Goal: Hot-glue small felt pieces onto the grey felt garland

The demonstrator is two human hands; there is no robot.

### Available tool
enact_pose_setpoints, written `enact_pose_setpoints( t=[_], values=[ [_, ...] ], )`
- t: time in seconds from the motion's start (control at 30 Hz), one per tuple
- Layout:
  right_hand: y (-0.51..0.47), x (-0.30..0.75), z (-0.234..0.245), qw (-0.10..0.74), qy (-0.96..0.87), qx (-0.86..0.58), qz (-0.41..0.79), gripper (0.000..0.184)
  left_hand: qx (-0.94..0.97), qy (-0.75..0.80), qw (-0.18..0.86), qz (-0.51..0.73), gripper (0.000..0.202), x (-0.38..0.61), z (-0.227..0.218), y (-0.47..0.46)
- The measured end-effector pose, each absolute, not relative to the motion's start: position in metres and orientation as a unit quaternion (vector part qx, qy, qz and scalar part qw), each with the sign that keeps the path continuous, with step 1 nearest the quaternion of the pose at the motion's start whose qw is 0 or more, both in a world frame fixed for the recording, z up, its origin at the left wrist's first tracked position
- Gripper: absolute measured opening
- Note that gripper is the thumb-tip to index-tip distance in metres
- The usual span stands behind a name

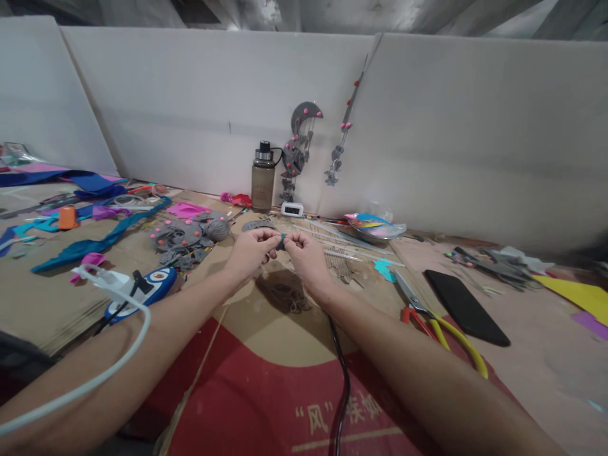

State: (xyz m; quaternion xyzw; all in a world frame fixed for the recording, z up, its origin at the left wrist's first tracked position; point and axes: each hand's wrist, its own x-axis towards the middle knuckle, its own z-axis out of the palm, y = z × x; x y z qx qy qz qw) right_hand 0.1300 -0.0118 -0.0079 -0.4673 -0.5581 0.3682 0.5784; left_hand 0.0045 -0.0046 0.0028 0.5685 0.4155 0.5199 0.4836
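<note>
My left hand [253, 249] and my right hand [304, 253] meet above the cardboard-covered table, fingers pinched together. Between the fingertips sits a small dark grey piece [282, 241], gripped from both sides. Below the hands lies a loose tangle of grey thread [287, 296]. Grey felt cut-outs with pink dots [183, 237] and a grey ball of yarn [217, 229] lie to the left of my left hand.
Scissors with yellow handles [430, 313] and a black phone [465, 307] lie to the right. A water bottle [263, 177], a small white clock [292, 208] and hanging felt ornaments [299, 145] stand at the white wall. A glue gun [142, 288] and coloured felt strips [95, 244] lie left.
</note>
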Motion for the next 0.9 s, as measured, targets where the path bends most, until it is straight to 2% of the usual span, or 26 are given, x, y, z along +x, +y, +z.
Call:
enact_pose_setpoints(
  t=[0.2, 0.57, 0.77, 0.9],
  values=[
    [-0.005, 0.134, -0.012, 0.579, -0.54, -0.474, 0.386, 0.018, 0.532, 0.379, 0.558, 0.512, 0.028, 0.002, -0.001, 0.002],
    [-0.012, 0.132, -0.008, 0.557, -0.587, -0.481, 0.337, 0.016, 0.582, 0.434, 0.469, 0.503, 0.017, 0.003, 0.002, 0.0],
    [-0.004, 0.136, -0.014, 0.508, -0.605, -0.496, 0.361, 0.031, 0.53, 0.444, 0.492, 0.529, 0.019, -0.005, -0.001, 0.01],
    [-0.003, 0.142, -0.015, 0.464, -0.64, -0.501, 0.352, 0.025, 0.493, 0.443, 0.512, 0.547, 0.02, -0.011, -0.002, 0.018]
  ],
)
